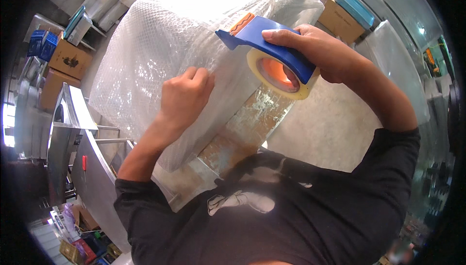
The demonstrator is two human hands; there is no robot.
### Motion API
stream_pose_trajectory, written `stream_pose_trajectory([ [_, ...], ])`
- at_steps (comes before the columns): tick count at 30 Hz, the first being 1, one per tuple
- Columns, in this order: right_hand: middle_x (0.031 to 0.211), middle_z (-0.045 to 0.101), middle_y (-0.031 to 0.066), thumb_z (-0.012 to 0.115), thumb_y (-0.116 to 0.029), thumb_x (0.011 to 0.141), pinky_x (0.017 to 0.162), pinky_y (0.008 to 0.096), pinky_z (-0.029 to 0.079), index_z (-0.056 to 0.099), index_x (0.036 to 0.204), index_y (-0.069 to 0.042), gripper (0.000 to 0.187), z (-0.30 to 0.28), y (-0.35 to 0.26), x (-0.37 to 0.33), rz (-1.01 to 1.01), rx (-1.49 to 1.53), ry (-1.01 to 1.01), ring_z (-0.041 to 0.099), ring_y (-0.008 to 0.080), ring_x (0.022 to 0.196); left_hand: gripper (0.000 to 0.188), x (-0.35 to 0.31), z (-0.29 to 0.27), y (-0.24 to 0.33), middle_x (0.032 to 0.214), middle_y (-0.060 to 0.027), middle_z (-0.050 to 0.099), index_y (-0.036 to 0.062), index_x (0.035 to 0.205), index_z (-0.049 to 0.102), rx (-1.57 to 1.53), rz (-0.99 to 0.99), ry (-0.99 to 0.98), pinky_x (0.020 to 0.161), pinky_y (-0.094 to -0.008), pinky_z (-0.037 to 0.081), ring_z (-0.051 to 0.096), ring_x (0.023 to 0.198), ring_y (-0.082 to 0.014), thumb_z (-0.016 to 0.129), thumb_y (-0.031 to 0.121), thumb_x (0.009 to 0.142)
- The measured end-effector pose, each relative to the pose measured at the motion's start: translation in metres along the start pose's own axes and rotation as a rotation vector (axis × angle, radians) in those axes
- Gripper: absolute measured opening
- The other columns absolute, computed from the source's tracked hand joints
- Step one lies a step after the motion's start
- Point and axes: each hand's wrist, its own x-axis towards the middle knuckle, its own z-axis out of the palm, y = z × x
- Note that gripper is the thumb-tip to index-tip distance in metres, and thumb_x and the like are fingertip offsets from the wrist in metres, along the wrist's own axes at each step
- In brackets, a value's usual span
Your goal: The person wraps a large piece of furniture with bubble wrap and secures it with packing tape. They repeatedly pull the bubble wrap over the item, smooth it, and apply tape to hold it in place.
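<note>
A large block-shaped item wrapped in clear bubble wrap [141, 66] fills the area in front of me. My left hand [184, 97] is closed against its near side, fingers curled and pinching the wrap; the fingertips are partly hidden. Held in my right hand [330, 51] is a blue tape dispenser [272, 32], the thumb lying along its top. It carries a pale yellow tape roll [258, 64], and its orange-edged cutting end points left, just above the wrap. What lies inside the wrap cannot be made out.
Under the wrapped item is a worn brown board [242, 129]. A grey metal panel [104, 177] with a red-handled tool [84, 163] stands at left. Cardboard boxes [70, 59] and a blue crate [41, 44] are at far left, another carton [340, 20] at far right.
</note>
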Motion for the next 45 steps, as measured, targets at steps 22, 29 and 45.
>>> stream_pose_trajectory([
  [22,0.078,0.066,0.0009,0.064,-0.042,0.097,0.062,0.024,0.049,0.071,0.1,0.0,0.042,0.047,0.108,-0.028,-0.185,0.226,0.077,0.06,0.0066,0.069,0.039,0.009,0.013,-0.035,0.055,0.0022,0.042,-0.0019,0.062,0.054,-0.668,-0.457,0.189,0.049,-0.0282,0.029,0.035,0.055,-0.0055,0.071,0.015,0.093],
  [29,0.073,0.068,0.0089,0.061,-0.063,0.092,0.063,0.0302,0.051,0.073,0.089,0.002,0.066,0.088,0.169,0.077,-0.201,0.246,0.123,0.064,0.0138,0.067,0.032,0.013,0.003,-0.019,0.057,-0.0047,0.049,0.0015,0.064,0.056,-0.343,-0.237,0.194,0.046,-0.0325,0.032,0.038,0.047,-0.0119,0.074,0.011,0.089],
  [45,0.089,0.073,0.0253,0.062,-0.068,0.084,0.077,0.0461,0.057,0.075,0.087,0.002,0.071,0.123,0.262,0.093,0.05,-0.714,0.144,0.072,0.0393,0.084,0.087,-0.018,0.129,0.06,0.167,-0.0152,0.016,-0.0014,0.158,0.021,0.895,0.475,-0.707,0.127,-0.0459,-0.001,0.008,0.156,-0.0301,0.05,0.051,0.094],
])
